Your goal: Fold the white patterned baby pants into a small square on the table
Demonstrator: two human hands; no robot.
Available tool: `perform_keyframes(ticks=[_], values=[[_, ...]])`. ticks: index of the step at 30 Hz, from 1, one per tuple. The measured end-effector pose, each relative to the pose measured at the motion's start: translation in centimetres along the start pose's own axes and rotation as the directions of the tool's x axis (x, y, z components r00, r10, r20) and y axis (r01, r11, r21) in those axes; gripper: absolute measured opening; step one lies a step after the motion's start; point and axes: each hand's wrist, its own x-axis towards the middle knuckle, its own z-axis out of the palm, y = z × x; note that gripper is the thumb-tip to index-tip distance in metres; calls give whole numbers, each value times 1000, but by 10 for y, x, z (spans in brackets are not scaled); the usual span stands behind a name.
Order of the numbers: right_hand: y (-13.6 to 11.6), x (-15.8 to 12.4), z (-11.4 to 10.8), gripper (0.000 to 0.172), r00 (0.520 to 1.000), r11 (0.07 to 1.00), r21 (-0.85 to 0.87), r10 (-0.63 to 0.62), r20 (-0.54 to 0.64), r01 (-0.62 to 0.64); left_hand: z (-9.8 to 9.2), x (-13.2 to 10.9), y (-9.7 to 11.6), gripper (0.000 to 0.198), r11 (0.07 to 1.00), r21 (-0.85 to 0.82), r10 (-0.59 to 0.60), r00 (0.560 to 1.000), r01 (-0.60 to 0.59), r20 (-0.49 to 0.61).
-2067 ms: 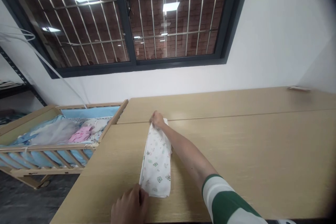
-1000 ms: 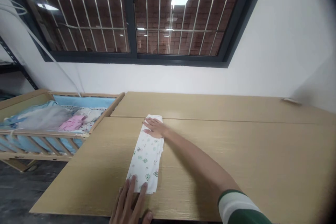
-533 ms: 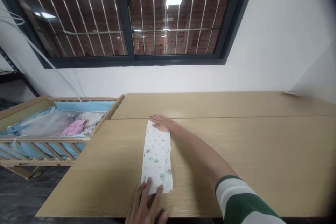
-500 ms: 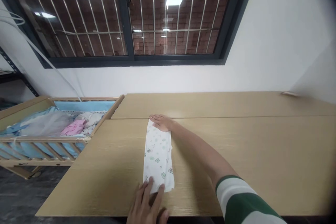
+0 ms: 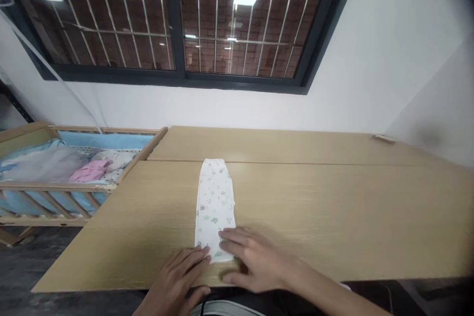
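Cloth [image 5: 215,197]: is lying as a long strip on the worktop [image 5: 333,217], its far end reaching the seam [image 5: 296,163].
Left hand [image 5: 179,276]: is resting slightly spread fingers on the cloth's near left corner.
Right hand [image 5: 255,259]: is resting loosely spread fingers on its near right side.
Crib [image 5: 74,186]: is standing left of the worktop.

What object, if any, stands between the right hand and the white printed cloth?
Nothing visible does. The right hand appears to touch the near end of the cloth directly, and the left hand is at its near left corner.
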Motion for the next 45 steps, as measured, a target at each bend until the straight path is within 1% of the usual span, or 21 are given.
perform_keyframes(ticks=[2, 5, 7, 10, 12, 14, 16, 18, 19, 21, 24, 28, 31, 33, 36, 38, 39, 41, 42, 43, 45], values=[[-8, -23, 13, 66, 1000, 999, -23, 29, 3, -29, 0, -3, 2, 30, 999, -31, 39, 999, -38, 19], [-14, -40, 31, 46, 999, 997, -74, 20, -38, -23, -4, -2, 9, 32, 988, -116, 109, 993, -102, 56], [-21, -44, 33, 39, 997, 996, -84, 1, -83, -8, -10, 1, 13, 32, 974, -195, 133, 989, -118, 68], [-34, -42, 14, 34, 991, 999, 17, 50, -126, -48, -21, 8, 16, 31, 939, -342, 58, 997, -35, 58], [-39, -34, -12, 28, 984, 986, 129, 120, -135, -102, -29, 17, 12, 31, 913, -405, -37, 998, 54, 49], [-34, -20, -38, 27, 978, 969, 213, 156, -141, -124, -36, 34, 1, 29, 906, -402, -134, 991, 135, 31], [-16, 1, -57, 28, 967, 958, 262, 172, -186, -120, -42, 60, -18, 25, 910, -360, -228, 973, 204, -27], [15, 27, -68, 28, 938, 945, 304, 207, -279, -118, -45, 91, -42, 24, 908, -336, -297, 950, 251, -96], [33, 41, -71, 30, 917, 935, 333, 234, -323, -121, -45, 107, -56, 25, 898, -335, -334, 938, 286, -93], [71, 69, -74, 36, 887, 913, 386, 282, -366, -131, -41, 137, -83, 29, 854, -347, -424, 905, 389, -29], [121, 109, -73, 33, 872, 879, 453, 334, -359, -151, -24, 171, -119, 31, 802, -337, -510, 859, 494, 45], [160, 147, -61, 18, 823, 862, 415, 446, -352, -290, 12, 193, -151, 27, 789, -265, -550, 830, 554, 94], [175, 163, -47, 9, 796, 847, 386, 500, -341, -366, 35, 200, -162, 23, 784, -201, -572, 809, 587, 134], [181, 166, -40, 7, 791, 841, 365, 517, -326, -399, 43, 203, -165, 22, 791, -161, -571, 806, 591, 154], [184, 161, -38, 15, 785, 847, 334, 518, -339, -414, 41, 199, -156, 28, 810, -90, -568, 813, 580, 126], [177, 154, -43, 29, 795, 880, 288, 468, -387, -377, 36, 186, -137, 35, 830, -39, -552, 829, 556, 91], [169, 150, -46, 36, 817, 913, 239, 404, -411, -331, 33, 176, -123, 38, 843, -20, -535, 841, 538, 86], [146, 142, -49, 45, 889, 976, 106, 216, -405, -189, 32, 149, -88, 40, 878, 10, -476, 872, 478, 114], [132, 138, -49, 48, 926, 994, 42, 106, -361, -97, 34, 134, -70, 44, 898, 26, -439, 889, 440, 133], [117, 134, -46, 51, 955, 1000, -1, 1, -297, -2, 38, 119, -53, 49, 924, 83, -380, 917, 373, 119], [89, 128, -37, 54, 974, 987, -16, -163, -155, 162, 48, 94, -26, 55, 934, 171, -330, 941, 314, 76]])
